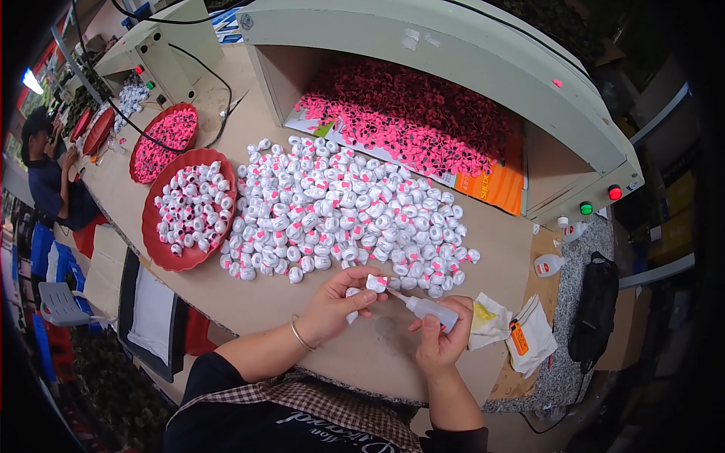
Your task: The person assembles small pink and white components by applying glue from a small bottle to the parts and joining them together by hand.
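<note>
White cap (375, 283) with the pink dab sits pinched between my left hand (332, 306) thumb and fingertips, just in front of the big heap of white caps (343, 211) on the tan table (377, 347); the fingers are closed around it, with what looks like a second cap tucked lower in the palm. My right hand (438, 336) is wrapped tight around the small squeeze bottle (430, 308), nozzle tip touching the cap. I'd say best keep the cap steady, tip right on the spot, squeeze light so only a small drop lands and nothing runs onto my fingers.
</note>
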{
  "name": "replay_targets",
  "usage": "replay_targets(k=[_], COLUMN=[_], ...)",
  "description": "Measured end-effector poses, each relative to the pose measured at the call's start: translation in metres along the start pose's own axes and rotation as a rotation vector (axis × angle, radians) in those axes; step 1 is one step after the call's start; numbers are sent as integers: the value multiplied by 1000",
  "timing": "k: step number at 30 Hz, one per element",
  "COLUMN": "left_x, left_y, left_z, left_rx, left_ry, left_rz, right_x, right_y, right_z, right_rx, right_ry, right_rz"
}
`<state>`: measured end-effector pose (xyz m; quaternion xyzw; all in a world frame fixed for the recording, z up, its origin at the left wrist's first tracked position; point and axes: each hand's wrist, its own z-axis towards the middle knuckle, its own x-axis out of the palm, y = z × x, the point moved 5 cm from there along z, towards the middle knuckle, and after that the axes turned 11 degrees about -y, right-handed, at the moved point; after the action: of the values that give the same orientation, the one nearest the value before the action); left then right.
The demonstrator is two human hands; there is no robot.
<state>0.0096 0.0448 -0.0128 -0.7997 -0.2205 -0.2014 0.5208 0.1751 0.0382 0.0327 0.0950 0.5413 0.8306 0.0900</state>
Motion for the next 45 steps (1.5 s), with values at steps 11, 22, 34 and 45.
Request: replay_targets(k=[11, 22, 34, 45], left_x=[0, 1, 0, 1], left_y=[1, 1, -1, -2], left_z=[-1, 0, 0, 0], left_rx=[-16, -2, 14, 47], left_ry=[33, 49, 1, 22], left_rz=[-4, 33, 28, 67], right_x=[0, 4, -1, 2], right_y=[-2, 0, 1, 0], right_z=[-2, -1, -1, -3], right_rx=[-30, -9, -59, 0], right_ry=[13, 40, 52, 33], right_rz=[0, 31, -67, 48])
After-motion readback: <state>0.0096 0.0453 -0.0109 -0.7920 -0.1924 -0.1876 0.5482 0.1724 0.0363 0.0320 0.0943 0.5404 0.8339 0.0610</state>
